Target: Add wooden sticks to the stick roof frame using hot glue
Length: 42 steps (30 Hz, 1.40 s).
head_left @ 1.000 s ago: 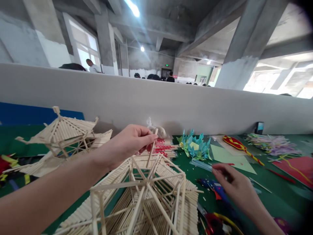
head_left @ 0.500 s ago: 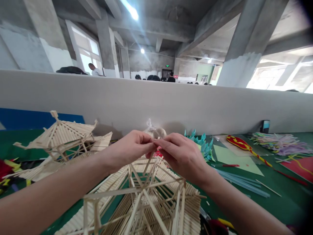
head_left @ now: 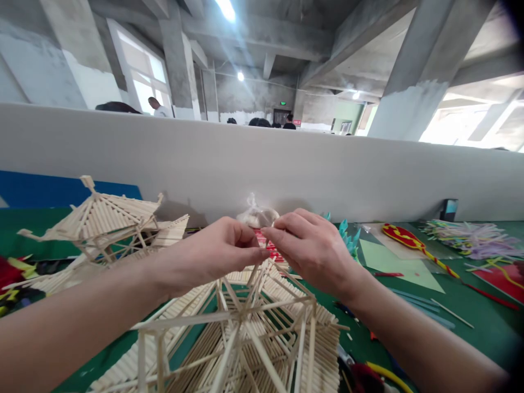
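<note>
Over the far end of an open wooden stick frame (head_left: 241, 316), my left hand (head_left: 229, 251) is closed, pinching a thin wooden stick (head_left: 254, 272) that slants down toward the frame. My right hand (head_left: 315, 248) is also closed, its fingertips bunched near the stick's upper end; the exact grip is partly hidden by the fingers. The frame has spokes meeting at a centre, upright posts, and sloping panels of close-set sticks around it. Behind the hands lie red patterned packaging (head_left: 275, 254) and a knotted clear plastic bag (head_left: 254, 213).
At left stands a pavilion model (head_left: 106, 215) of wooden sticks. To the right are teal folded-paper pieces (head_left: 347, 237), pale green paper (head_left: 399, 265), a red-and-yellow ornament (head_left: 403, 236) and a pile of coloured strips (head_left: 470, 237). A white partition (head_left: 327, 169) runs behind; people are beyond it.
My hands have come slightly apart, the right shifting right and up while the left fingers lowered a little. More of the red packaging shows between them. The camera view has tilted slightly.
</note>
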### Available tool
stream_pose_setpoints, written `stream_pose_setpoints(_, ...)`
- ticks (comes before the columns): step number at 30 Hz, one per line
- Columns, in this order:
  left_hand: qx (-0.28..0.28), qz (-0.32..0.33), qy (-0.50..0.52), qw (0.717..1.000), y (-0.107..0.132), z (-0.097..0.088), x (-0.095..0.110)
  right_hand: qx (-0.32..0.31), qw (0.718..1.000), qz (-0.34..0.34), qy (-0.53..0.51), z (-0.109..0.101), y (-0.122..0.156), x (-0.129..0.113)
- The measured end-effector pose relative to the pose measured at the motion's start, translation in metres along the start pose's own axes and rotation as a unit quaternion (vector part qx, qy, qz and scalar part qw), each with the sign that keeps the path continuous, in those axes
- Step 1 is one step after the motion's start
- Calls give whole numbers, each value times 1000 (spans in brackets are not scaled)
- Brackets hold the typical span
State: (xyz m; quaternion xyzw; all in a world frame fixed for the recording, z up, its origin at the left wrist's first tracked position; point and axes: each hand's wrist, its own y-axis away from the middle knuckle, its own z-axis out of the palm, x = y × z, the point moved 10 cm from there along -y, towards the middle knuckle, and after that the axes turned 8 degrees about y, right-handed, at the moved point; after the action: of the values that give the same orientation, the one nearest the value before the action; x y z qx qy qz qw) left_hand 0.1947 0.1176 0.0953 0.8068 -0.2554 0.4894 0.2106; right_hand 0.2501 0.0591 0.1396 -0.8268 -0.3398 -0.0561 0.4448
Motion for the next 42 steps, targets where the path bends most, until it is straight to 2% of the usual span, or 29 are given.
stream_pose_setpoints(5, -40, 15, 59, 997, 2, 12, -1, 7, 1000, -5, -9, -5, 5, -9)
stream_pose_setpoints(10, -36, -5, 21, 999, 10, 12, -10, 38, 997, -65, -25, -11, 7, -16)
stream_pose_setpoints(13, -32, -11, 10, 999, 13, 11, -12, 27, 993, -101, -50, -9, 6, -17)
stream_pose_setpoints(18, -47, -5, 6, 999, 10, 11, -11, 0, 989, -117, -93, -9, 2, -11)
stream_pose_setpoints(22, 6, 10, -53, 999, 10, -6, -4, -34, 989, -128, -69, -5, 2, -3)
stream_pose_setpoints(27, 114, 39, -182, 976, 33, -36, -8, -91, 983, -150, -60, 7, 7, -5)
stream_pose_setpoints(30, 157, 106, -211, 959, 51, -39, -8, -102, 979, -164, -67, 9, 7, -13)
stream_pose_setpoints(34, 207, 185, -244, 929, 72, -32, -5, -106, 975, -171, -91, 11, 5, -23)
stream_pose_setpoints(36, 209, 206, -245, 924, 76, -27, -5, -113, 974, -174, -96, 12, 3, -26)
stream_pose_setpoints(38, 185, 221, -237, 928, 77, -19, -5, -118, 972, -177, -96, 14, 3, -27)
stream_pose_setpoints(42, 152, 215, -212, 941, 73, -14, -8, -130, 971, -173, -96, 17, 3, -27)
